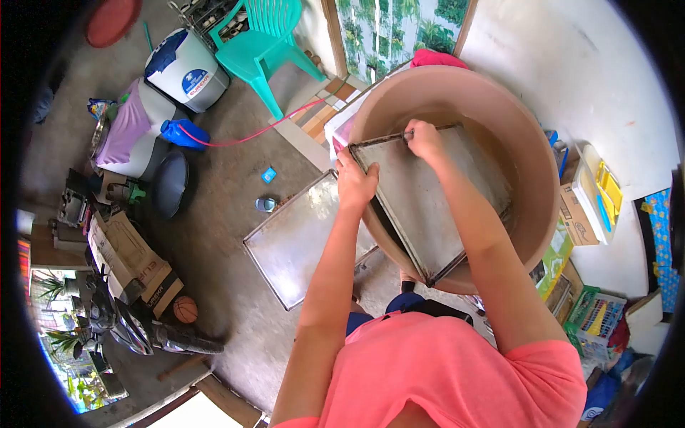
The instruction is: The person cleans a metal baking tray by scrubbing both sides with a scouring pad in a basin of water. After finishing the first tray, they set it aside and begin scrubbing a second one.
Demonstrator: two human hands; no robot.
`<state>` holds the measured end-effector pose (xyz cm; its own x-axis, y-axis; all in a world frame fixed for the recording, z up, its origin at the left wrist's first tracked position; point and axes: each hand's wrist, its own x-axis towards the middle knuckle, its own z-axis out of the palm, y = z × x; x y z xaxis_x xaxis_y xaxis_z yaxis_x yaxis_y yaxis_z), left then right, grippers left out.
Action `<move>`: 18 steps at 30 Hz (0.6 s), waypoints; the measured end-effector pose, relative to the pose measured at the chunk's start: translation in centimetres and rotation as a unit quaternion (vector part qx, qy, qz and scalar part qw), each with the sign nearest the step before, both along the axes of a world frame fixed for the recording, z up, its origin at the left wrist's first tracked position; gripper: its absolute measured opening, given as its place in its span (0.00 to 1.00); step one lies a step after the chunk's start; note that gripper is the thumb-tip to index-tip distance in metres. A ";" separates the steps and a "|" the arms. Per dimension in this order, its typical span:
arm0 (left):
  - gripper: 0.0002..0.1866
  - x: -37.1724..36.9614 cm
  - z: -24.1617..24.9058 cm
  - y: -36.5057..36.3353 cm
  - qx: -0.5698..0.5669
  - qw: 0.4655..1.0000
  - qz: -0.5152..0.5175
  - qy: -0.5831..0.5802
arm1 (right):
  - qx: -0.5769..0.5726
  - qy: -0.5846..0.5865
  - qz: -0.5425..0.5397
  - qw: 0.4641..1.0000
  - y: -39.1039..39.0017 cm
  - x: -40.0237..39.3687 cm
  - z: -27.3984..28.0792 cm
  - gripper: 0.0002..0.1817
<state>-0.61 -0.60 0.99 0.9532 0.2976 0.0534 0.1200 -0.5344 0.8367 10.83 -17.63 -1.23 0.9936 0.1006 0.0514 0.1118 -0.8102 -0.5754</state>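
A flat rectangular metal tray [421,207] with a raised, darkened rim leans at a slant inside a large brown plastic tub [535,114]. Cloudy brownish water shows in the tub beyond the tray. My left hand [357,182] grips the tray's left edge near its far corner, thumb on the upper face. Close to the far rim, my right hand [426,143] is closed in a fist over the tray; a small dark bit shows at its fingers, too hidden to name. A second metal tray [296,246] lies on the floor left of the tub.
A green plastic chair [260,46], a white washing machine [187,71] and a blue jug [185,133] stand at the upper left. A pink hose [264,132] crosses the floor. Cardboard boxes [132,250] and a basketball [185,309] are at left. Baskets [596,321] sit at right.
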 end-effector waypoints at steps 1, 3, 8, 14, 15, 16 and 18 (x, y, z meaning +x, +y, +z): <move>0.35 0.3 0.1 0.1 0.003 1.000 -0.001 -0.005 | 0.006 -0.008 0.025 1.000 1.2 -0.8 1.2 0.10; 0.38 0.2 -0.2 0.1 0.007 1.000 -0.004 -0.004 | 0.027 -0.032 0.090 0.995 4.5 -3.3 2.9 0.10; 0.38 0.1 -0.3 0.0 0.009 1.000 0.000 -0.007 | 0.043 -0.056 0.058 0.996 2.0 -1.6 0.5 0.08; 0.36 0.1 -0.2 0.1 0.011 1.000 -0.003 -0.026 | 0.020 -0.039 0.035 0.998 -0.6 -0.4 0.1 0.09; 0.36 0.1 -0.3 0.1 0.008 1.000 -0.005 -0.020 | 0.021 -0.056 0.075 0.995 1.8 -2.2 1.2 0.09; 0.35 0.1 -0.3 0.2 0.004 1.000 -0.008 -0.013 | 0.059 -0.086 0.117 0.988 3.9 -3.5 1.6 0.08; 0.35 0.1 -0.1 0.1 -0.011 1.000 -0.002 0.007 | 0.111 -0.113 0.147 0.976 5.2 -4.9 2.9 0.08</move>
